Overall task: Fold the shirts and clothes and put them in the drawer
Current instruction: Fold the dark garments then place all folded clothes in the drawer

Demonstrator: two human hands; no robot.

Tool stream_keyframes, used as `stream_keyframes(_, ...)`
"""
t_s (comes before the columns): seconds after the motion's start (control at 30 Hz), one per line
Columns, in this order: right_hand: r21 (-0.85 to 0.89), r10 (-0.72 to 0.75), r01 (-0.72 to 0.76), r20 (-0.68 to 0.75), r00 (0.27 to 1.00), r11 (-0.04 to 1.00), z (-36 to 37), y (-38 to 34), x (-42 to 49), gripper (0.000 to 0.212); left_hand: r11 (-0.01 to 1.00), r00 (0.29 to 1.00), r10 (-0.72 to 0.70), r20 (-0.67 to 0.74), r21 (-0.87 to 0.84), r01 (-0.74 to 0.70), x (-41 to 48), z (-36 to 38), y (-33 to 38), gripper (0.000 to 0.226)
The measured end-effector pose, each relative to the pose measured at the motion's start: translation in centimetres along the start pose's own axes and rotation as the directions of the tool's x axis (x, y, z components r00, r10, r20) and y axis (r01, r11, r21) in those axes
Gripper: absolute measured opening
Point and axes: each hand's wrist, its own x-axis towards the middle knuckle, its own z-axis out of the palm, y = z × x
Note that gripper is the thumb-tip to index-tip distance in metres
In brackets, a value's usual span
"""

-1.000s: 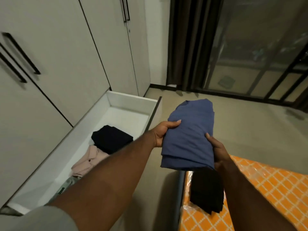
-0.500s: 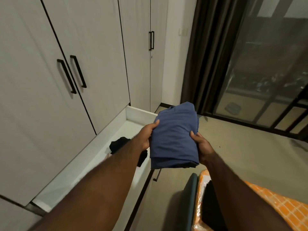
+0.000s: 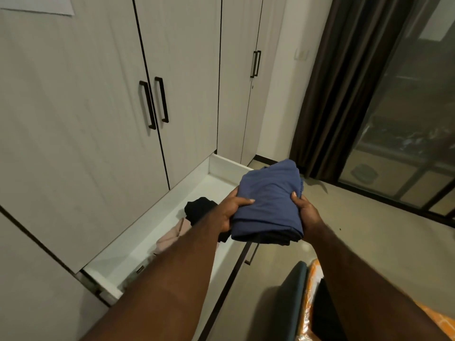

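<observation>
1. Head view, the grip: the left hand (image 3: 230,212) is gripping the left edge of the folded blue garment (image 3: 269,203), its thumb lying across the top of the cloth and the fingers tucked out of sight beneath it.
2. The right hand (image 3: 305,212) is clamping the opposite edge, with the thumb curling onto the upper surface and the rest of the fingers going under the bundle; how they lie there cannot be told.
3. Between the two hands the blue garment is being held off every surface, folded into a thick oblong with several layers showing along its near edge.
4. Its long axis is running away from the person, the near folded edge pointing back toward the forearms and the rounded far end pointing toward the dark curtain (image 3: 327,89).
5. The garment is hanging over the right front edge of the open white drawer (image 3: 157,232), partly above the drawer and partly above the floor beside it.
6. Inside the drawer, a black folded garment (image 3: 199,209) is lying left of the blue one, with a pale pink garment (image 3: 172,238) just nearer to the person and touching it.
7. Behind the drawer, the wardrobe doors (image 3: 103,99) are standing closed, with dark bar handles.
8. Right of the drawer, at the bottom, an orange patterned cover (image 3: 312,281) is showing.
</observation>
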Motion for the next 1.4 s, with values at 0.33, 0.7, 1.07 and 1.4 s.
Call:
stream_keyframes(0.33,-0.212,0.072,-0.044,0.130,0.989,0.976,1.0,-1.3,3.1,0.061,0.994,0.998,0.061,0.015,-0.089,-0.059,1.7,-2.3,-0.1,0.067)
stream_keyframes(0.7,-0.433,0.218,-0.120,0.185,0.958,0.893,1.3,-3.8,18.9,0.042,0.974,0.911,-0.133,-0.390,-0.221,0.048,14.5,-5.5,-0.4,0.052)
stream_keyframes(1.07,-0.772,0.409,-0.064,0.263,0.874,0.633,2.2,-4.9,38.7,0.045,0.913,0.834,-0.211,-0.511,-0.408,-0.019,23.9,-7.7,-1.2,0.032)
stream_keyframes(1.4,-0.856,0.505,0.027,0.330,0.798,0.517,9.3,-1.7,44.3,0.051,0.908,0.707,-0.291,-0.645,-0.419,-0.008,25.7,-13.9,-1.6,0.028)
